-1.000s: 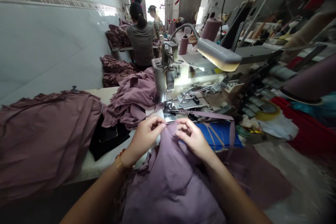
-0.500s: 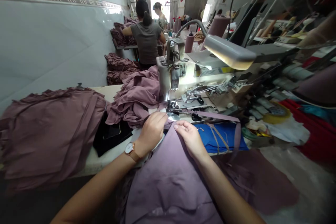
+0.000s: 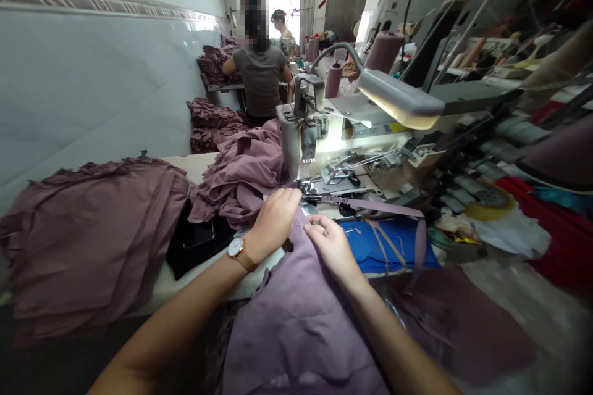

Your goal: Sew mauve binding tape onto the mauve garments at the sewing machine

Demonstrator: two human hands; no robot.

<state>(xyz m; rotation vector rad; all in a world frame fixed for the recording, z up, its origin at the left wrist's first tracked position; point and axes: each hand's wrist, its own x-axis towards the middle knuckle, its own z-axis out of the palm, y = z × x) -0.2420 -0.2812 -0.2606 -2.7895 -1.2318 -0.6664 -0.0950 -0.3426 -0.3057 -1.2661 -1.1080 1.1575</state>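
Note:
A mauve fabric piece (image 3: 301,315) runs from my lap up to the sewing machine (image 3: 306,129). My left hand (image 3: 274,222), with a watch on the wrist, is closed on the fabric's top edge just in front of the presser foot (image 3: 306,187). My right hand (image 3: 328,244) pinches the same edge a little to the right and nearer to me. A mauve binding strip (image 3: 375,205) feeds into the foot from the right.
A stack of mauve pieces (image 3: 88,228) lies at the left of the white table, with a heap of sewn fabric (image 3: 241,176) behind my left hand. A lit lamp (image 3: 398,99) hangs over the machine. Blue cloth (image 3: 389,244) lies right of my hands. A person (image 3: 262,77) sits at a table ahead.
Both hands have pushed the fabric's edge forward, up to the presser foot. My left hand has turned knuckles up, closing over the edge.

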